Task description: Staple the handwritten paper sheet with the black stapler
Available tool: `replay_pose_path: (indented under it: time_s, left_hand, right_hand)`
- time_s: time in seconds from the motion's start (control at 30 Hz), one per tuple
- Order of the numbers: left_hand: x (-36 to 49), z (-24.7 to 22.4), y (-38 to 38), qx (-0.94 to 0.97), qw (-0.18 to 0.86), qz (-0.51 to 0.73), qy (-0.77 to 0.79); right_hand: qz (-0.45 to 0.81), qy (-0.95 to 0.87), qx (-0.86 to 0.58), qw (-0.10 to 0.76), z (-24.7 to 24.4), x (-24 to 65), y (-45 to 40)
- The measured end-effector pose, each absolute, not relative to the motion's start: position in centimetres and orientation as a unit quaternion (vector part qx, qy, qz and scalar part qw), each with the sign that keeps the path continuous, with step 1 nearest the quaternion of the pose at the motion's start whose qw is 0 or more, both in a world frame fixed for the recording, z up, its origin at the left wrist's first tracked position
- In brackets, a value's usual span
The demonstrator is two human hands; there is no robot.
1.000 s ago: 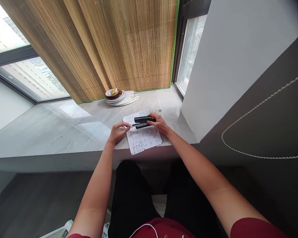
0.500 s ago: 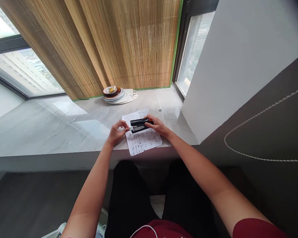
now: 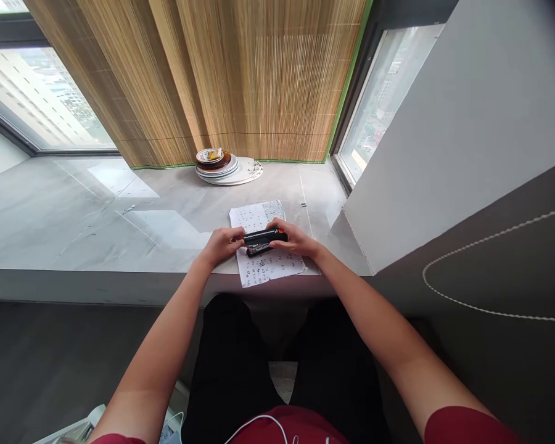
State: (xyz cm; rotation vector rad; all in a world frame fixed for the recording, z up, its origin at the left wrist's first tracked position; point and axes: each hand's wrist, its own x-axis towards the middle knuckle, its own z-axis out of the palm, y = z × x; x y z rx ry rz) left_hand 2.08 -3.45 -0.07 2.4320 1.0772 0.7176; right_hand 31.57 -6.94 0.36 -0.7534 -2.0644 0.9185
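Observation:
A black stapler with a small orange-red mark near its back end is held above a sheet of handwritten paper. Its upper arm stands apart from its base, and a metallic strip shows along the lower part. My right hand is closed round the back end, thumb on the near side. At the front end, my left hand pinches the tip of the upper arm between thumb and fingers. Whether anything small is also between those left fingertips is hidden.
The paper lies on a grey tiled window sill and overhangs its front edge slightly. Stacked plates stand at the back beneath a bamboo blind. A grey wall rises on the right, where a beaded cord hangs.
My left fingertips have shifted from a small pale piece at the stapler's front to the tip of its upper arm. The stapler's two arms are closer together. The head view has shifted slightly.

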Motion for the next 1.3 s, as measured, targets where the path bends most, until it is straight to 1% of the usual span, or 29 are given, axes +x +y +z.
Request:
replay_pose_path:
  time_s: [0.07,0.13,0.27,0.33,0.53,0.7,0.83,0.93,1.13,1.3]
  left_hand:
    - [2.2,-0.1,-3.3,0.863,0.191,0.256,0.391]
    - [2.4,0.0,-3.1,0.859,0.190,0.263,0.395]
    - [2.7,0.4,-2.8,0.879,0.203,0.259,0.347]
    - [2.7,0.5,-2.8,0.885,0.206,0.247,0.336]
    - [2.6,1.2,-3.1,0.891,0.193,0.196,0.362]
    - [4.9,2.4,-4.1,0.888,0.094,0.198,0.404]
    - [8.8,2.0,-5.3,0.925,0.118,0.131,0.337]
    - [10.7,1.0,-6.0,0.934,0.124,0.096,0.321]
    - [10.8,0.7,-6.2,0.949,0.130,0.071,0.280]
    - [10.9,1.4,-6.4,0.951,0.135,0.055,0.272]
  right_hand:
    - [0.343,-0.801,-0.299,0.389,0.5,31.6,-6.8]
    - [0.321,-0.770,-0.333,0.440,0.6,31.7,-6.7]
    - [0.295,-0.609,-0.466,0.570,0.1,33.1,-7.1]
    - [0.287,-0.546,-0.521,0.591,-0.6,34.5,-7.7]
    - [0.198,-0.529,-0.614,0.551,-2.0,39.8,-10.6]
    - [0.208,-0.603,-0.556,0.534,-1.8,40.5,-11.5]
    - [0.190,-0.652,-0.537,0.500,-1.6,39.9,-11.2]
    - [0.183,-0.665,-0.535,0.488,-1.6,39.8,-11.2]
    - [0.198,-0.692,-0.511,0.470,-1.5,40.0,-11.3]
    - [0.195,-0.674,-0.531,0.475,-1.4,40.0,-11.4]
